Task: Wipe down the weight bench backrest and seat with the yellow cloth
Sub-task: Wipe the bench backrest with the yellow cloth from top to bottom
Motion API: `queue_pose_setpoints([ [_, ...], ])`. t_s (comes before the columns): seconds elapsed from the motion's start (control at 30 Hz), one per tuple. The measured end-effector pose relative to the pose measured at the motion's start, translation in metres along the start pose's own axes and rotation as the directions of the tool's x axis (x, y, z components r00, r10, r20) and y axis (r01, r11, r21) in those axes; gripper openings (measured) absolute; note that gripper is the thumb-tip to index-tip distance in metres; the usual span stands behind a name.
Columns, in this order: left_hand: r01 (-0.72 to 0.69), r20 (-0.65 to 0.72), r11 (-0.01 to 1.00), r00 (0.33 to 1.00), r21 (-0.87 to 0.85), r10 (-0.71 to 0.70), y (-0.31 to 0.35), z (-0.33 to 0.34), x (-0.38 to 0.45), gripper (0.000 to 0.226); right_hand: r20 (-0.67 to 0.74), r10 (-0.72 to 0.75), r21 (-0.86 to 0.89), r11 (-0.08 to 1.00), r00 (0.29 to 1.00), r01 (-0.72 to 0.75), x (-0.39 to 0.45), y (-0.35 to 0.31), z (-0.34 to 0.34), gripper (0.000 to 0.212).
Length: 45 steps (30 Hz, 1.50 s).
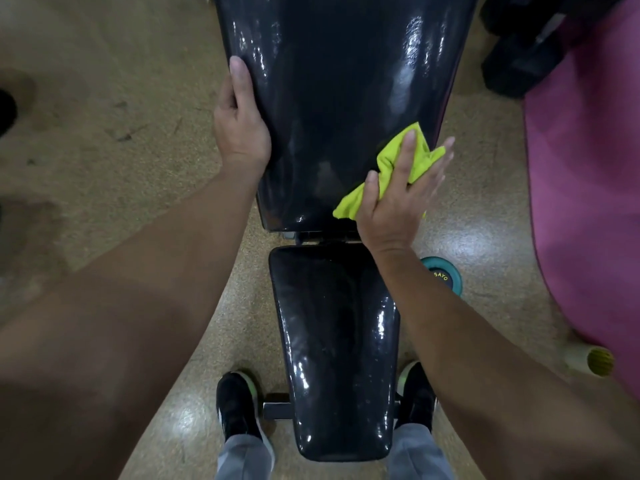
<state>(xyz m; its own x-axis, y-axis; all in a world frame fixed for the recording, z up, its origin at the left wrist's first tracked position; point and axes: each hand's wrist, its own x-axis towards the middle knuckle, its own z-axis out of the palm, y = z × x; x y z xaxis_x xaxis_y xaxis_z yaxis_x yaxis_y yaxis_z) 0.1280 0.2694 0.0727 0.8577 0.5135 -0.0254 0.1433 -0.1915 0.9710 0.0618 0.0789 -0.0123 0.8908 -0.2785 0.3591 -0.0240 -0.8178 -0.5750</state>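
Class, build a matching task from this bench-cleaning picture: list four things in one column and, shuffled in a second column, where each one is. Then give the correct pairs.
Things:
1. left hand
2. yellow cloth
3. seat
4. teal weight plate

Places:
A. on the floor beside the bench
B. gripping the backrest's edge
C. between the two shoes
D. pressed under the right hand

Pairs: 1-B, 2-D, 3-C, 4-A

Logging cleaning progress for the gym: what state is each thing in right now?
Backrest: raised, glossy with highlights.
Seat: glossy, nothing on it.
Yellow cloth: crumpled, pressed on the backrest's lower right edge.
Right hand: fingers spread flat on the cloth.
Left hand: curled around the backrest's left edge.
Teal weight plate: on the floor.
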Motion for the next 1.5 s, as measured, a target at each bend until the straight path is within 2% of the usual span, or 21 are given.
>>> queue_pose_setpoints([
  [0.07, 0.028, -0.006, 1.000, 1.000, 0.013, -0.028, 0.000, 0.000, 0.001, 0.041, 0.007, -0.032, -0.012, 0.999, 0.999, 0.032, -0.004, -0.003, 0.003, 0.065],
  [0.17, 0.053, -0.030, 0.999, 0.998, 0.014, -0.052, 0.003, 0.003, -0.001, 0.032, 0.061, -0.055, -0.003, 0.998, 0.997, 0.055, -0.014, 0.013, 0.001, 0.064],
  [0.37, 0.076, -0.012, 0.997, 0.997, -0.019, -0.077, -0.001, 0.003, -0.002, 0.029, -0.014, 0.074, 0.110, 0.991, 0.997, -0.072, -0.003, 0.000, -0.002, 0.068],
  [0.43, 0.080, 0.008, 0.997, 0.997, -0.011, -0.080, -0.008, 0.003, 0.001, 0.036, -0.019, 0.077, 0.089, 0.993, 0.997, -0.076, -0.007, -0.011, 0.004, 0.068],
  [0.5, 0.080, 0.013, 0.997, 0.997, -0.004, -0.080, -0.011, 0.001, 0.002, 0.036, 0.026, 0.018, 0.056, 0.998, 1.000, -0.019, -0.019, -0.004, 0.007, 0.065],
  [0.63, 0.097, 0.039, 0.993, 0.995, -0.073, -0.095, -0.008, -0.001, -0.003, 0.064, 0.087, -0.052, 0.070, 0.996, 0.995, 0.046, -0.024, 0.032, 0.001, 0.062],
  [0.73, 0.118, 0.041, 0.990, 0.993, -0.078, -0.115, -0.023, 0.001, -0.005, 0.045, 0.059, 0.013, 0.102, 0.995, 0.998, -0.019, -0.016, 0.025, -0.002, 0.063],
  [0.8, 0.117, 0.035, 0.989, 0.993, -0.094, -0.114, -0.031, 0.000, -0.011, 0.048, 0.013, 0.034, 0.105, 0.994, 0.999, -0.036, -0.012, 0.009, 0.002, 0.065],
  [0.87, 0.122, 0.033, 0.987, 0.992, -0.106, -0.119, -0.038, -0.001, -0.014, 0.054, -0.013, -0.003, 0.074, 0.997, 1.000, 0.004, -0.015, 0.001, 0.007, 0.064],
  [0.97, 0.138, 0.047, 0.984, 0.990, -0.110, -0.134, -0.038, 0.000, -0.015, 0.036, 0.012, -0.048, 0.055, 0.997, 0.999, 0.047, -0.024, 0.018, 0.010, 0.061],
  [1.03, 0.125, 0.033, 0.987, 0.992, -0.104, -0.122, -0.035, -0.001, -0.016, 0.032, 0.042, 0.006, 0.095, 0.995, 0.999, -0.010, -0.026, 0.028, 0.006, 0.063],
  [1.13, 0.167, 0.060, 0.984, 0.985, -0.065, -0.163, -0.033, -0.003, -0.016, 0.037, 0.031, 0.068, 0.109, 0.991, 0.997, -0.071, -0.025, 0.022, 0.004, 0.065],
  [1.27, 0.195, 0.074, 0.976, 0.979, -0.095, -0.189, -0.034, -0.003, -0.017, 0.038, 0.021, -0.117, -0.038, 0.992, 0.993, 0.118, -0.021, 0.002, 0.011, 0.062],
  [1.37, 0.181, 0.094, 0.981, 0.980, -0.073, -0.174, -0.032, -0.003, -0.017, 0.042, 0.065, -0.261, -0.084, 0.960, 0.963, 0.266, -0.021, 0.026, 0.009, 0.058],
  [1.4, 0.177, 0.099, 0.982, 0.980, -0.059, -0.171, -0.029, -0.005, -0.019, 0.047, 0.074, -0.263, -0.077, 0.960, 0.962, 0.269, -0.022, 0.039, 0.008, 0.058],
  [1.43, 0.181, 0.098, 0.980, 0.980, -0.077, -0.173, -0.029, -0.006, -0.019, 0.054, 0.079, -0.217, -0.047, 0.974, 0.973, 0.221, -0.023, 0.048, 0.006, 0.060],
  [1.5, 0.176, 0.088, 0.979, 0.982, -0.102, -0.167, -0.030, -0.006, -0.019, 0.068, 0.081, -0.020, 0.088, 0.996, 0.997, 0.013, -0.027, 0.048, 0.002, 0.064],
])
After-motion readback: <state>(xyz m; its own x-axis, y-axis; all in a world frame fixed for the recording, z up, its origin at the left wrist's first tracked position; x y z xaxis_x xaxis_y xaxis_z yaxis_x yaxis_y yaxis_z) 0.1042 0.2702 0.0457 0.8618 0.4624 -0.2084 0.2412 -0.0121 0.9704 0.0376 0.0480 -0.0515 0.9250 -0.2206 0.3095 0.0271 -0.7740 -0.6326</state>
